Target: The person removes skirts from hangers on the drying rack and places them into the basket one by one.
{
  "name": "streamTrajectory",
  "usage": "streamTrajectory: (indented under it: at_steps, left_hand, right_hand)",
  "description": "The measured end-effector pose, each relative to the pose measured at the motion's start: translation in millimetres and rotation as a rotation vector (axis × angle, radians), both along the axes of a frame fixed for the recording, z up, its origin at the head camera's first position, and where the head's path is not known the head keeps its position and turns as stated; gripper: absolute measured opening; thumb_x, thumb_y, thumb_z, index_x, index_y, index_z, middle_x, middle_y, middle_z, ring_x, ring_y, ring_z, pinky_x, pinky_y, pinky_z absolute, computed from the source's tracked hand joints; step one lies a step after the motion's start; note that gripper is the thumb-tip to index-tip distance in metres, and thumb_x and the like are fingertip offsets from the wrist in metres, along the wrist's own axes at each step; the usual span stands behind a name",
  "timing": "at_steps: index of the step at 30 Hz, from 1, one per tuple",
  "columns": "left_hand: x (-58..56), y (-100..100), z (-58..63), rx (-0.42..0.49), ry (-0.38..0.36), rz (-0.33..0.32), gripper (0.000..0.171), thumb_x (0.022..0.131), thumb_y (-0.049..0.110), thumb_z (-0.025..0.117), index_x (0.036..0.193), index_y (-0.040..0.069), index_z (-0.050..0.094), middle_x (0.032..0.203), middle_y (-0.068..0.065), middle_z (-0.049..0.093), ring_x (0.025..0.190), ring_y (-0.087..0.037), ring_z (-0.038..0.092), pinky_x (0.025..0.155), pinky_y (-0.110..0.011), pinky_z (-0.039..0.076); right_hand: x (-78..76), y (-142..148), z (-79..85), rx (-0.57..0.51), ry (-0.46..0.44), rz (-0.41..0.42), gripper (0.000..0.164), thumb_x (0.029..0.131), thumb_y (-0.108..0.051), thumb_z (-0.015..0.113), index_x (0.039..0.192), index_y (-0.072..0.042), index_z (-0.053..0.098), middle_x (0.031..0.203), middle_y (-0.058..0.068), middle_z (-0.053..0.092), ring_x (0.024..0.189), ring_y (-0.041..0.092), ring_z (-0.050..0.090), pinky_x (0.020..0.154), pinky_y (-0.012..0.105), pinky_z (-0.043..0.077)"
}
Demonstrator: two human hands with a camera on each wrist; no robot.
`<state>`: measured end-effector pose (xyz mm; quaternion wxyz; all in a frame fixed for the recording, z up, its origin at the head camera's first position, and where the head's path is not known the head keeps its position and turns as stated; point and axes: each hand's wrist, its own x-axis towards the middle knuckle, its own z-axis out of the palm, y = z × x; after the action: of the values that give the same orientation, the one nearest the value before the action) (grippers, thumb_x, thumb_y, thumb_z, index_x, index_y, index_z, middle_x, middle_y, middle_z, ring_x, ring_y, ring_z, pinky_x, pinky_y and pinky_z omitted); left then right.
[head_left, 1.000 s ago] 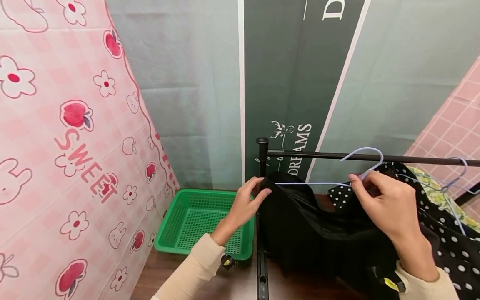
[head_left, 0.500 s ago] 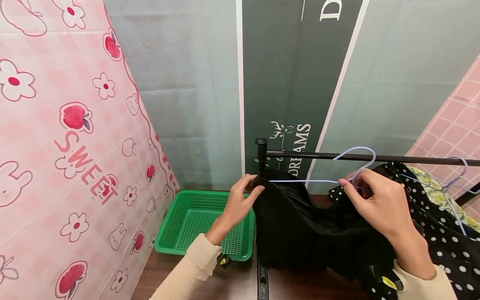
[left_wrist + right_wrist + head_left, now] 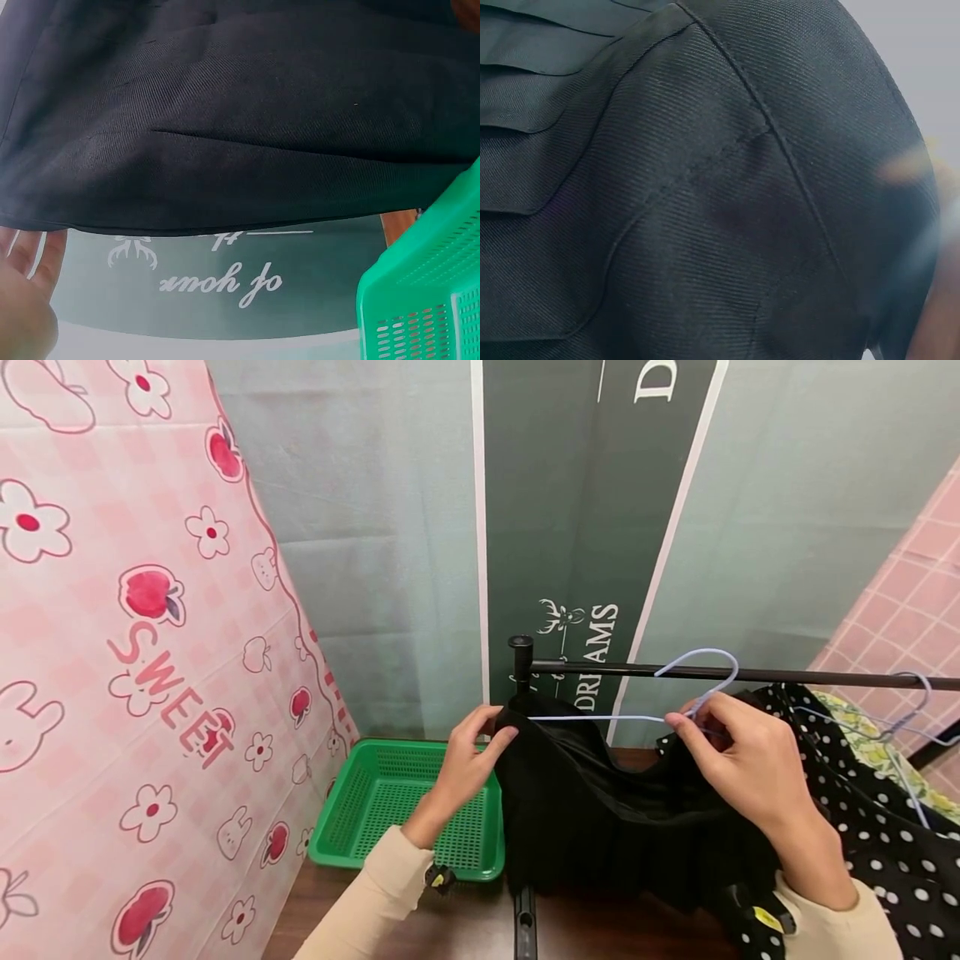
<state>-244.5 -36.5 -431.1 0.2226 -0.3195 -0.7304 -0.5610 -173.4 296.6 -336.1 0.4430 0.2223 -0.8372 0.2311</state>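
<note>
A black garment [image 3: 577,827] hangs from a thin lilac hanger [image 3: 600,718], its top edge sagging in the middle. My left hand [image 3: 467,764] pinches the garment's upper left corner at the hanger's end. Just below the hook, my right hand [image 3: 750,764] grips the hanger; the far arm is hidden behind hand and cloth. The hook overlaps the rail in the head view, and I cannot tell whether they touch. Ribbed black cloth [image 3: 225,112] fills much of the left wrist view, with fingers at its edge. Stitched folds show on the cloth [image 3: 705,187] in the right wrist view.
A black rack rail [image 3: 810,677] runs rightward from an upright post [image 3: 522,660]. Polka-dot clothing [image 3: 911,860] and a yellow floral garment [image 3: 862,727] hang at right, near another lilac hanger [image 3: 927,693]. A green basket [image 3: 318,852] sits at left on the brown floor.
Both hands, the hanger and the black garment have shifted left along the rail, slightly upward. The grips look unchanged, and the basket stays where it was.
</note>
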Motion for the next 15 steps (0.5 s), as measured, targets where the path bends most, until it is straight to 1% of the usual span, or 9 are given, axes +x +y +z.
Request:
streamTrajectory:
  at_steps: [3, 6, 10, 13, 15]
  left_hand:
    - [0.3, -1, 2.5, 0.010, 0.018, 0.008, 0.026, 0.101, -0.002, 0.069, 0.126, 0.008, 0.070, 0.108, -0.012, 0.071, 0.094, -0.023, 0.067, 0.080, -0.033, 0.059]
    - [3.1, -2, 7.6, 0.021, 0.032, 0.013, 0.027, 0.099, -0.007, 0.068, 0.124, 0.002, 0.070, 0.106, -0.016, 0.070, 0.093, -0.026, 0.066, 0.076, -0.029, 0.057]
    - [11.6, -5, 20.9, 0.032, 0.034, 0.015, 0.025, 0.098, -0.011, 0.067, 0.121, -0.004, 0.068, 0.101, -0.019, 0.068, 0.091, -0.026, 0.064, 0.071, -0.022, 0.053]
    - [19.0, -8, 32.6, 0.039, 0.030, 0.009, 0.022, 0.098, -0.011, 0.067, 0.119, -0.005, 0.068, 0.100, -0.019, 0.067, 0.091, -0.025, 0.064, 0.067, -0.021, 0.053]
    - [21.8, -9, 37.6, 0.042, 0.035, 0.002, 0.021, 0.098, -0.011, 0.066, 0.117, -0.005, 0.068, 0.100, -0.019, 0.067, 0.091, -0.025, 0.064, 0.063, -0.023, 0.054]
  right_hand:
    - [-1.5, -3, 1.0, 0.000, 0.006, 0.007, 0.039, 0.100, -0.045, 0.074, 0.080, -0.012, 0.069, 0.066, -0.007, 0.053, 0.062, -0.006, 0.037, 0.057, 0.023, 0.031]
    - [-2.6, -6, 2.6, -0.003, 0.007, 0.015, 0.038, 0.100, -0.043, 0.075, 0.080, -0.012, 0.069, 0.066, -0.007, 0.055, 0.062, -0.005, 0.038, 0.057, 0.021, 0.031]
    - [-3.5, -10, 5.3, 0.001, 0.009, 0.022, 0.034, 0.098, -0.038, 0.077, 0.079, -0.012, 0.068, 0.066, -0.006, 0.054, 0.062, -0.005, 0.037, 0.057, 0.020, 0.030]
    - [-3.8, -12, 7.9, 0.015, 0.005, 0.022, 0.031, 0.097, -0.033, 0.079, 0.079, -0.011, 0.067, 0.066, -0.006, 0.053, 0.062, -0.006, 0.037, 0.056, 0.021, 0.030]
    - [-3.8, -13, 9.5, 0.023, 0.003, 0.022, 0.027, 0.095, -0.028, 0.080, 0.079, -0.011, 0.066, 0.066, -0.006, 0.052, 0.062, -0.007, 0.036, 0.057, 0.020, 0.030]
